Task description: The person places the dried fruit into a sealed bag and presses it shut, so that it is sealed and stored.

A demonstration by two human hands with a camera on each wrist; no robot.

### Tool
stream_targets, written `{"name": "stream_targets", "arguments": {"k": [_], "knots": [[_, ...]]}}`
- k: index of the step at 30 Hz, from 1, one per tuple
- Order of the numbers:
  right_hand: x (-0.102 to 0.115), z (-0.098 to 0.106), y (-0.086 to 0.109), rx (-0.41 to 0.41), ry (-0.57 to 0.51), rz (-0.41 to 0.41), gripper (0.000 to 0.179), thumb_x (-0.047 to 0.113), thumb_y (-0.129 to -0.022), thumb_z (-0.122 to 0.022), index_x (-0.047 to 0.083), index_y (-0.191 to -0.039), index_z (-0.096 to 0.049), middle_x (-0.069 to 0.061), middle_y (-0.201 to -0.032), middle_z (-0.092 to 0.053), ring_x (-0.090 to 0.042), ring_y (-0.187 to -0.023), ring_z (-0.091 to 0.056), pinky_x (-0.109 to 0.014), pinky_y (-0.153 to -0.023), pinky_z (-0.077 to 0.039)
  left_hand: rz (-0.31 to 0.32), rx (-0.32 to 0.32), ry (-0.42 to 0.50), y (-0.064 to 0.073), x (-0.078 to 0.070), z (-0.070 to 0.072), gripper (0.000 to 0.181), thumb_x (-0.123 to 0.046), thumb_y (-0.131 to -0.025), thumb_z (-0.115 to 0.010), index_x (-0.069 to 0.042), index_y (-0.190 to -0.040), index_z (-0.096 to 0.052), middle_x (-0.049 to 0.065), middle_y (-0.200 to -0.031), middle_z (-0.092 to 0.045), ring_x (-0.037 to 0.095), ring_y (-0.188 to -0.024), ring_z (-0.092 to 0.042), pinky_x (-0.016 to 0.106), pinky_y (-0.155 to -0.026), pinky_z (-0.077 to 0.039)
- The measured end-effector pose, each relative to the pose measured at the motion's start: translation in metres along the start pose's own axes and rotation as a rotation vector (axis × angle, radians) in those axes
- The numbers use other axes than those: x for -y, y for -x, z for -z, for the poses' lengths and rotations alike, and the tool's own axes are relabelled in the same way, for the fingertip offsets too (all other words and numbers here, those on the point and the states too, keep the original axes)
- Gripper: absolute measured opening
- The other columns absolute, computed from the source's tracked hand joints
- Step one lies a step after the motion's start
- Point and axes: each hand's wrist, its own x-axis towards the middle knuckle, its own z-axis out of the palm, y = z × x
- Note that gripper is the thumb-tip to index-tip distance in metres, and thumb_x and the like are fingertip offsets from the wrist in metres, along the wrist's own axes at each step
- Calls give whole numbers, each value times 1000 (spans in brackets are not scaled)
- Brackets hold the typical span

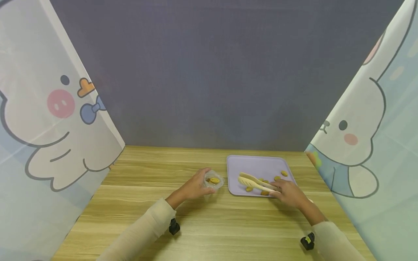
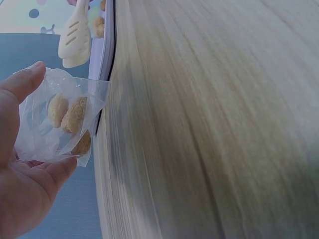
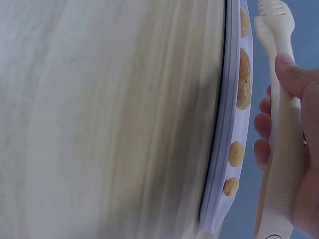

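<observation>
- Wood-grain desk (image 1: pixel 202 217), pale yellow-brown with long streaks running side to side, stands before a flat grey-blue backdrop (image 1: pixel 222 72); glossy cartoon-printed panels close it in, a winged pink-cheeked figure (image 1: pixel 49 119) at the left edge and a white rabbit (image 1: pixel 356 134) at the right.
- Left hand (image 1: pixel 192 188) comes from a cream knitted sleeve (image 1: pixel 140 232) and is near the middle of the desk, just left of the tray. Its thumb and fingers are curled round a small clear plastic bag (image 1: pixel 213 181), thin and crinkled, holding it up with the mouth toward the tray.
- Inside the bag, the left wrist view shows about three rounded golden-brown nuggets (image 2: pixel 70 119) with a rough, crumbed surface, pressed together against the film.
- Lilac plastic tray (image 1: pixel 261 165), a smooth rounded-corner rectangle with a low raised rim, lies toward the desk's back right, well short of its far edge.
- More of the same crumbed pieces (image 1: pixel 284 173) are scattered on the tray, mostly along its near and right part; the right wrist view shows several in a row by the rim.
- Cream plastic tongs (image 1: pixel 253 181), matt, with flat slotted tips, lie low over the tray, tips pointing left toward the bag and slightly apart.
- Right hand (image 1: pixel 289 194) grips the tongs' handle end at the tray's near right corner, thumb on top and fingers wrapped beneath.
</observation>
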Motion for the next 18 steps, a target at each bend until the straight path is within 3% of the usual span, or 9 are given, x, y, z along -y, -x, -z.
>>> {"name": "stream_targets", "arguments": {"k": [6,18], "knots": [[-4,-2,7,-23,-5,20,35,24,-84,-81,0,-109,-76,-17,-106,-76,-36,-96,-72,-52,-82,-58,8,-3,5,0,1,0,95,-39,-87,-80,-6,-159,-28,17,-155,-41,30,-131,-50,52,-108,-44],[-9,-3,15,32,-18,-10,37,25,-86,-81,0,-112,-75,-10,-104,-76,-32,-96,-71,-49,-84,-57,11,3,9,0,0,-2,95,-41,-88,-80,-7,-159,-27,16,-156,-40,30,-134,-48,52,-110,-43]]}}
